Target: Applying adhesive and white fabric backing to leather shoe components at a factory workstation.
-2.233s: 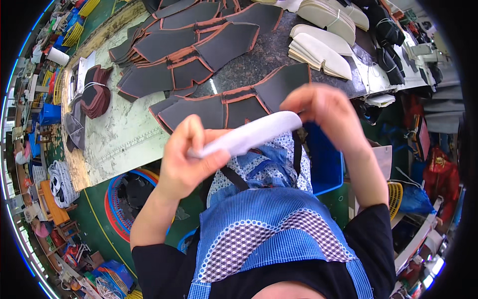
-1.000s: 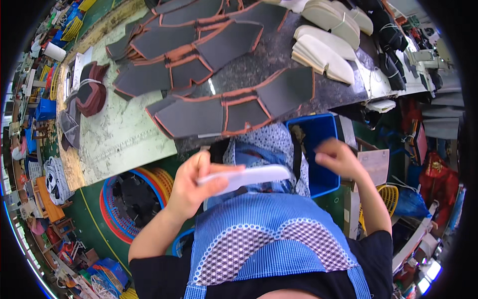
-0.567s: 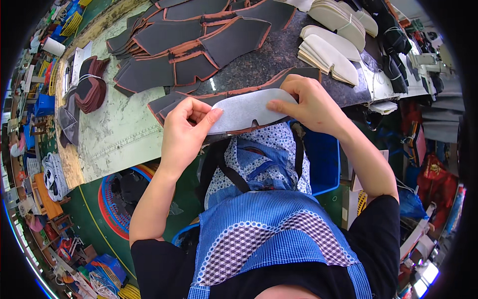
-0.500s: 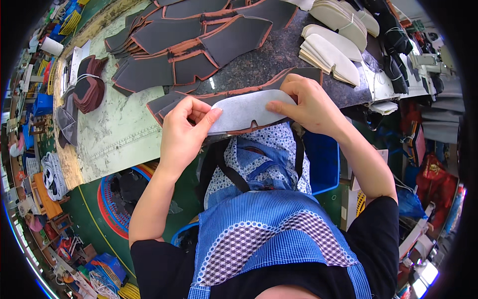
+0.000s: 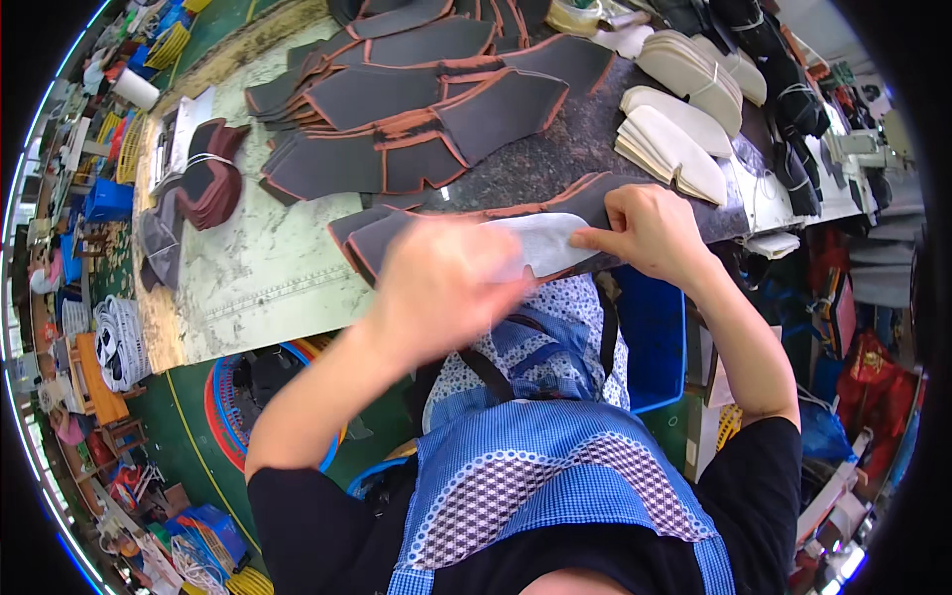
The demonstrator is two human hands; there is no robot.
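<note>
A pale grey curved piece (image 5: 553,241) with a rounded end and a small notch lies over dark shoe-upper-like pieces with reddish edges (image 5: 382,238) at the table's near edge. My right hand (image 5: 656,230) grips its right end, thumb on top and fingers curled behind. My left hand (image 5: 436,283) is over the left part of the pale piece and hides it. Motion smears its fingers, so I cannot tell whether they hold or press it. Just beyond lie stacked dark panels with reddish edges (image 5: 332,164).
Cream notched pieces (image 5: 674,149) are stacked at the far right, near black bundles (image 5: 793,109). A tied maroon bundle (image 5: 210,188) sits left on the white board (image 5: 268,263). Below the table stand a blue bin (image 5: 654,342) and a round blue-and-red basket (image 5: 223,402).
My left hand has left the pale piece's left end and swung right over it, now blurred. My right hand still grips the right end. The whole view has shifted slightly.
</note>
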